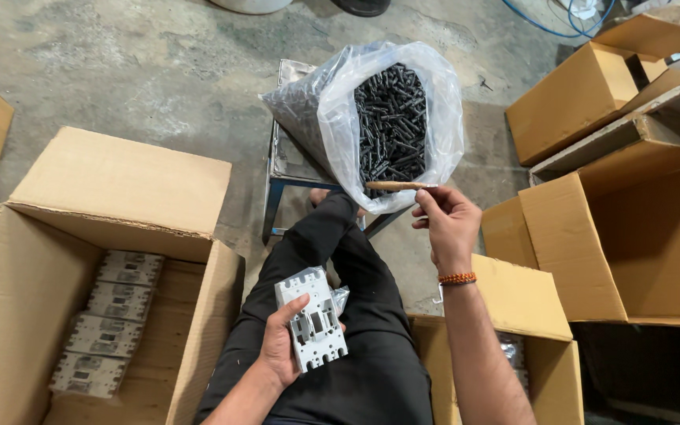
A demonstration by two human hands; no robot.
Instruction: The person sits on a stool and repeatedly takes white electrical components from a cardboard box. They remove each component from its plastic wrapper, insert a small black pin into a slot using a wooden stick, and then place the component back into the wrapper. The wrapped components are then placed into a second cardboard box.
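Left hand [281,346] cradles a white plastic breaker [312,319] on the lap — rigid, light, best gripped by its edges — right hand [449,224] pinches a wooden stick [399,186] by the screw bag [391,118].

White plastic breaker housing [312,318] lies tilted in a palm over the lap — slim wooden stick [400,186] held level.

Soft, even daylight fills the scene, bright enough and coming mostly from above. Shadows stay faint on the concrete floor [120,71], deeper only inside the cardboard box at the right [655,244]. The clear plastic bag [340,118] catches white glare along its folds. Focus is sharp through the middle; the edges bow a little with wide-angle stretch, and the lower right corner falls dark.
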